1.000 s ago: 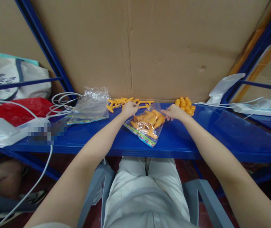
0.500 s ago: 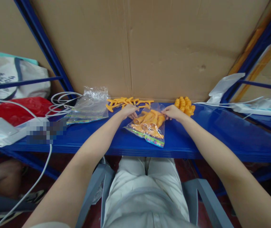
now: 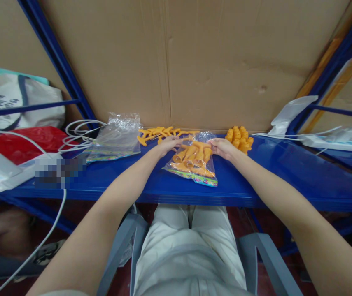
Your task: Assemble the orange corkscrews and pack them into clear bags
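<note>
A clear plastic bag (image 3: 208,181) with a colourful printed strip along its near edge lies on the blue table. Inside it are several orange plastic pieces (image 3: 191,158), some with hollow, tube-like ends. My left hand (image 3: 169,144) is closed on the bag's far left edge, its fingertips partly hidden. At the far right corner, my right hand (image 3: 223,148) pinches the plastic between thumb and fingers. Behind my left hand lie loose orange branching pieces (image 3: 154,132). Just beyond my right hand is a cluster of orange knobbly pieces (image 3: 240,137).
Flat clear bags (image 3: 117,139) lie to the left, near coiled white cable (image 3: 80,135), a white power strip (image 3: 15,170) and red plastic (image 3: 24,144). Cardboard (image 3: 194,61) walls off the back. Another power strip (image 3: 339,139) is at right. A person's leg (image 3: 3,230) shows lower left.
The bag's near edge has shifted slightly away from me and to the right. The orange pieces inside sit a little differently. Both hands stay at the bag's far edge.
</note>
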